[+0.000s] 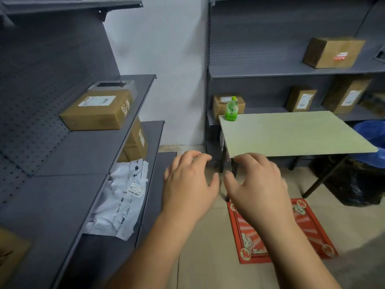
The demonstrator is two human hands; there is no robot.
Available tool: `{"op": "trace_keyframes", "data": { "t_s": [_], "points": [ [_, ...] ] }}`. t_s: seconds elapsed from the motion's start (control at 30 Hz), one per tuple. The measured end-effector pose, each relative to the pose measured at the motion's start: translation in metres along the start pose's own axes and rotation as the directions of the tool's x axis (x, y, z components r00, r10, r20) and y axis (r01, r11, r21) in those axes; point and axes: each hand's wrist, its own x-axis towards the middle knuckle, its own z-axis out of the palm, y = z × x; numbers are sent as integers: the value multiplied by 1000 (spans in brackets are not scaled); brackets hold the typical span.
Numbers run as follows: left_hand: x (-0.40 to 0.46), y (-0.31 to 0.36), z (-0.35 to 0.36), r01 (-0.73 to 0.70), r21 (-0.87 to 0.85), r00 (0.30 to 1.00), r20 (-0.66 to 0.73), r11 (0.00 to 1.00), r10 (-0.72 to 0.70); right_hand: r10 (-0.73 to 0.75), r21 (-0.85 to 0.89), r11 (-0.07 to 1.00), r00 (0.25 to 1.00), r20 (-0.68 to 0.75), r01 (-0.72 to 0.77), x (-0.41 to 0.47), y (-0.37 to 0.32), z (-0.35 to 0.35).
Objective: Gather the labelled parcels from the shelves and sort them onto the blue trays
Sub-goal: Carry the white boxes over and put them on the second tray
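Grey metal shelving stands on both sides of a white wall, and a pale green worktop (295, 132) sits ahead on the right with a green bottle (231, 109) at its far left corner. My left hand (188, 184) and right hand (258, 184) hang side by side in mid-air over the floor, palms down, fingers loosely bent, holding nothing. On the left shelves, a labelled cardboard box (98, 110) lies on the upper shelf, more brown boxes (135, 144) are stacked below it, and a white mailer bag (123, 197) with a label slumps on the lower shelf just left of my left hand. On the right shelves sit four more labelled boxes, the highest one (333, 52) tilted. A red patterned mat (279, 230) lies on the floor under my right forearm. Something blue (370, 134) shows at the right edge; I can't tell what it is.
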Motion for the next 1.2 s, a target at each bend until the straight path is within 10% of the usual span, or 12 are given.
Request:
{"op": "trace_keyframes", "data": {
  "t_s": [1.2],
  "points": [
    [417, -100, 92, -65, 53, 997, -36, 996, 67, 9, -54, 998, 996, -92, -14, 421, -50, 109]
  ]
}}
